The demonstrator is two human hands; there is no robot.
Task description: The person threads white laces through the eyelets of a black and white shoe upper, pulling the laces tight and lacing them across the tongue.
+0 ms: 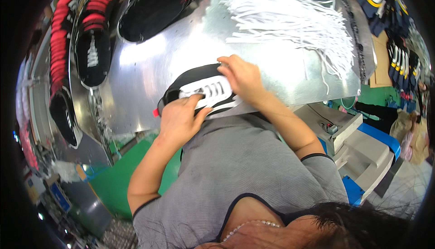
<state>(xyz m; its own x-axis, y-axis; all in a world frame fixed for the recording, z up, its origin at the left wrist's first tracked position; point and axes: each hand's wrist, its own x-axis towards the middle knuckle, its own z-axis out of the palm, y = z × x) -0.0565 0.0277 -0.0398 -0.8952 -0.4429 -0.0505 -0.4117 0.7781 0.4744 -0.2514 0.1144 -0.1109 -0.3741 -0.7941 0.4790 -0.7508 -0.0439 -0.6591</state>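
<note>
A black shoe upper [197,74] with a white eyestay and white lacing lies on the metal table's near edge, a small red tab at its left end. My left hand [180,118] grips its near left side, thumb and fingers at the lacing. At the upper's right end, my right hand [241,79] pinches the edge with thumb and fingertips. A white lace end [226,105] trails along the near side, between the hands. Beyond my right hand, a heap of loose white shoelaces [289,21] is spread over the table.
Nested black uppers with red linings [97,7] stretch along the left and far side. The bare metal tabletop [136,79] shows between them and my hands. A grey and blue cabinet [363,147] stands at the right, with a person's arm [375,109] farther off.
</note>
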